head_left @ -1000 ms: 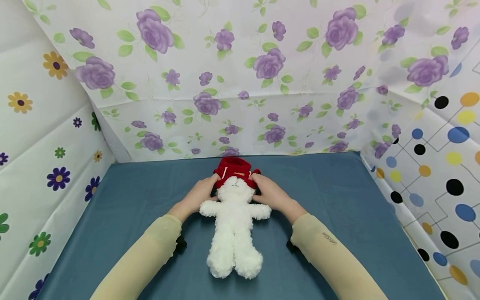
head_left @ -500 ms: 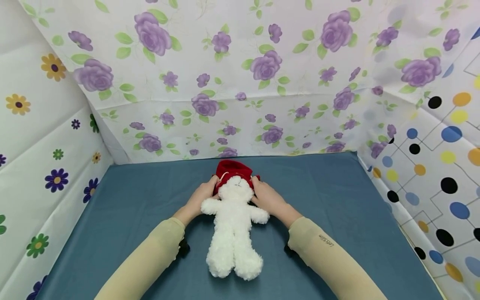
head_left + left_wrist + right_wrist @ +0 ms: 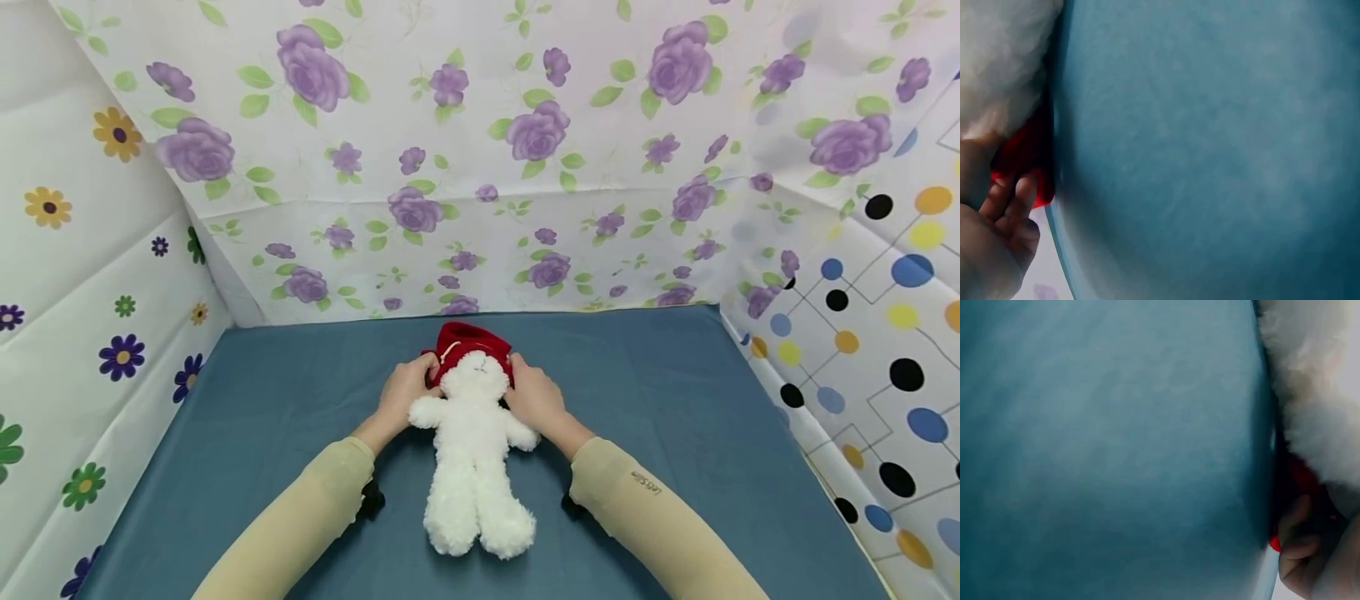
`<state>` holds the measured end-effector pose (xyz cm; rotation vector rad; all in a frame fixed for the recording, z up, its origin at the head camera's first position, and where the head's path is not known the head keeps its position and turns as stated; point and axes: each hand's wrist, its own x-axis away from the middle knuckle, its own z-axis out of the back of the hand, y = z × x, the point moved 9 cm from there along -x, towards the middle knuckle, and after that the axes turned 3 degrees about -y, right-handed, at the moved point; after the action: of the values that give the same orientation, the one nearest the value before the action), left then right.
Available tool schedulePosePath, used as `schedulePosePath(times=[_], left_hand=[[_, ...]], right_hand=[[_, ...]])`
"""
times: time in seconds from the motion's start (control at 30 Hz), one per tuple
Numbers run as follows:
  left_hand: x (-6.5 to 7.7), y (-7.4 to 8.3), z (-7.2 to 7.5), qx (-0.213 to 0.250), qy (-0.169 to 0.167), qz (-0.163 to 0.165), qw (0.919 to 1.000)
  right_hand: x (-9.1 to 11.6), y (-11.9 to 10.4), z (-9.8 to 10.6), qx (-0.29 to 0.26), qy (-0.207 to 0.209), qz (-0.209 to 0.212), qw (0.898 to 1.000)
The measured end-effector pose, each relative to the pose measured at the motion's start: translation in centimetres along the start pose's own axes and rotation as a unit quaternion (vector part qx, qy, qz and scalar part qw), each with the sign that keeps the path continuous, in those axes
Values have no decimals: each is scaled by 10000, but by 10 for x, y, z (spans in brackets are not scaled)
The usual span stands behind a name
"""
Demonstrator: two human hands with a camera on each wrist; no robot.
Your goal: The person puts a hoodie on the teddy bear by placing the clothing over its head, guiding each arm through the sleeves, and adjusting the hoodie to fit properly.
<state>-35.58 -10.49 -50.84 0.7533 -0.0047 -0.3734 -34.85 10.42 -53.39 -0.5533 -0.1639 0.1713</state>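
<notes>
since a second ago, the white plush toy (image 3: 472, 446) has slid slightly rightward on the worktop (image 3: 652, 400); the red garment (image 3: 468, 337) at its head seems only partly pulled on. left hand (image 3: 402, 390) and right hand (image 3: 536, 396), fingers curled closed, grip the cloth beside the toy's head.

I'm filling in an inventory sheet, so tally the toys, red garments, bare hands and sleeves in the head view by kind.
Toys: 1 (white plush toy)
Red garments: 1 (red garment)
Bare hands: 2 (left hand, right hand)
Sleeves: 2 (left sleeve, right sleeve)
Total: 6
</notes>
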Motion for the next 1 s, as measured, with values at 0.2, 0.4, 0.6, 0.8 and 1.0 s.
schedulePosePath(times=[0.2,0.4,0.6,0.8,1.0], left_hand=[[4,-9,5,736,-844,-21,9937],[8,0,23,657,-865,118,9940],[5,13,25,684,-646,208,9953],[5,16,16,864,-714,436,9927],[1,27,12,724,-728,232,9944]], right_hand=[[4,0,6,-775,-551,462,9944],[15,-8,25,-1144,-430,926,9882],[18,-22,38,-1163,141,1157,9864],[15,-33,30,-1136,160,1128,9870],[14,-44,26,-753,335,1033,9912]])
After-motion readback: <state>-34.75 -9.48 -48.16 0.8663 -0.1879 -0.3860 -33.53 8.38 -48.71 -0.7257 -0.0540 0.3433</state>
